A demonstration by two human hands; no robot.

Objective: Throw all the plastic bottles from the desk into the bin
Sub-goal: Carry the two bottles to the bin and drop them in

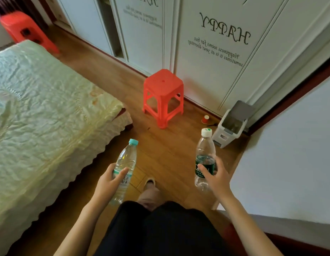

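Note:
My left hand (108, 183) grips a clear plastic bottle with a teal cap and pale label (126, 161) around its middle, tilted to the right. My right hand (215, 177) holds a second clear bottle with a white cap and dark green label (205, 150), upright. Both bottles hang over the wooden floor. The small grey-and-white bin (231, 124) stands on the floor ahead and to the right of the right-hand bottle, its lid raised and its mouth open. The desk is not in view.
A red plastic stool (163, 97) stands ahead by the white wardrobe doors (212, 71). A red paper cup (205, 119) lies left of the bin. A bed with a pale green cover (40, 117) fills the left. A white wall (290, 154) bounds the right. Another red stool (25, 30) is far left.

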